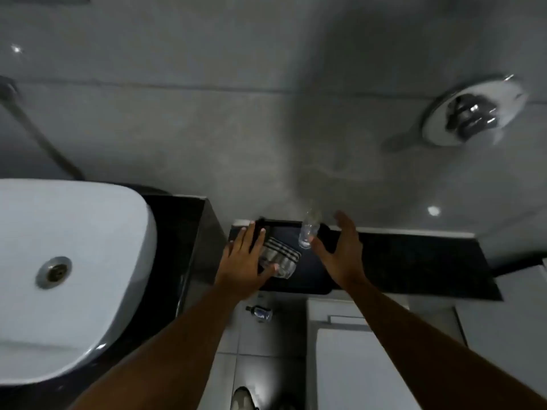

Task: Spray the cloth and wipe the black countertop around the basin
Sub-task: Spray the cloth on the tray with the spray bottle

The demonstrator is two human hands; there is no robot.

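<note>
Opening step: left hand [241, 261] spread flat beside striped cloth [279, 257], right hand [340, 253] open near spray bottle [309, 230], grips empty; next, grasp both.

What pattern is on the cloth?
Grey with dark stripes, seen in the head view: the cloth lies on the black shelf.

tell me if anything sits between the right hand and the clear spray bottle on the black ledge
Nothing visible does. The right hand is open just right of the clear bottle, thumb tip near its base, only bare black ledge beside it. The striped cloth lies on the bottle's other side, under the left hand.
</note>
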